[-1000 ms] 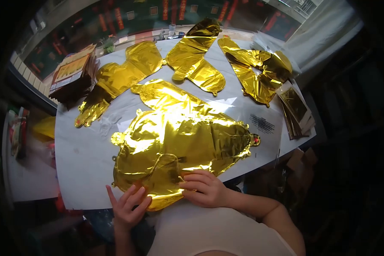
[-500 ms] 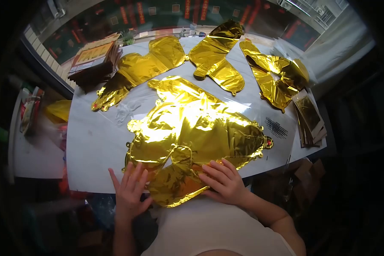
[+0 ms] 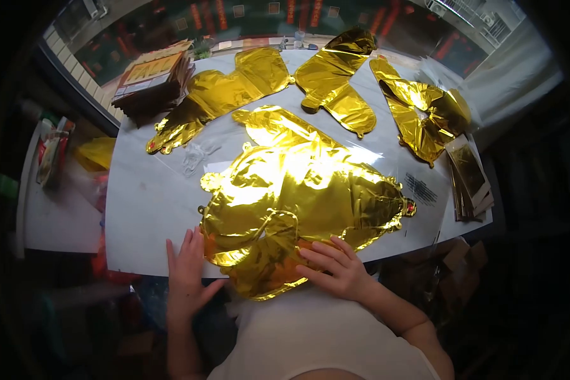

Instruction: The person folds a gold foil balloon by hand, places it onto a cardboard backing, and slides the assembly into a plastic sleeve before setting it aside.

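Observation:
A large flat gold foil balloon (image 3: 323,202), uninflated and creased, lies in front of me on the white table. Its rounded lower lobe (image 3: 259,275) hangs over the near edge against my shirt. My right hand (image 3: 335,269) rests flat on the lobe's right side, fingers spread. At the foil's lower left edge is my left hand (image 3: 189,269), fingers stretched out and thumb apart; its fingertips are beside or just touching the rim. Glare washes out the balloon's upper middle. Neither hand grips anything.
More flat gold foil balloons lie at the back: one left (image 3: 234,82), one centre (image 3: 335,82), one right (image 3: 424,114). A stack of printed packets (image 3: 152,82) stands back left. Flat packets (image 3: 468,180) lie at the right edge. Clear crumpled plastic (image 3: 197,157) sits left of the large balloon.
My left hand has shifted left, from over the foil to its edge. The gap by the lower lobe has narrowed. My right hand stays on the lobe; the whole view has shifted slightly.

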### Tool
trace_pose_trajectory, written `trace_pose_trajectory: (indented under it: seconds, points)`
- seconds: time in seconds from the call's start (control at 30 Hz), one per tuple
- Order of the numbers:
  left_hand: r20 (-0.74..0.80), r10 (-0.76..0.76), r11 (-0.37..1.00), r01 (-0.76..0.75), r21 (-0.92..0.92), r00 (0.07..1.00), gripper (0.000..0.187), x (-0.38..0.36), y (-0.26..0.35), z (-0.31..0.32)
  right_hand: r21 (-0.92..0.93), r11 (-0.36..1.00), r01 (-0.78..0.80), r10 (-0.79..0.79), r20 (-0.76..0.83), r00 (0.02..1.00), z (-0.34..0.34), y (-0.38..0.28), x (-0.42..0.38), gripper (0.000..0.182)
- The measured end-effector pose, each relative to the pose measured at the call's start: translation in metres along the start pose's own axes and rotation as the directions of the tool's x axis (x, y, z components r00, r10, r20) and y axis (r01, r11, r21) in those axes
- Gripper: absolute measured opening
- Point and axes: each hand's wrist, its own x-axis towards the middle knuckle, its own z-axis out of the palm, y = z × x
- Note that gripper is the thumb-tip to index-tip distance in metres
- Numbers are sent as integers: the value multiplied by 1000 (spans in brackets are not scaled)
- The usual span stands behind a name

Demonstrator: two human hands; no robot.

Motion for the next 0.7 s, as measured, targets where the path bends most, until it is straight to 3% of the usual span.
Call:
trace_pose_trajectory:
  seconds: [0.23, 0.4, 0.5, 0.7]
  points:
    - [-62, 26, 999, -23, 49, 998, 96, -20, -8, 14, 1, 1000, 10, -10, -20, 1000, 1, 4, 0, 31]
    - [-138, 108, 992, -98, 75, 985, 48, -26, -10, 6, 38, 999, 23, -22, -30, 999, -1, 3, 3, 28]
    - [-172, 141, 988, -126, 93, 975, 34, -22, -10, 0, 57, 998, 27, -26, -20, 999, -1, 4, 3, 27]
    - [-153, 158, 986, -149, 70, 975, 28, -21, -16, -2, 100, 995, 7, -4, -32, 999, -1, 3, 4, 30]
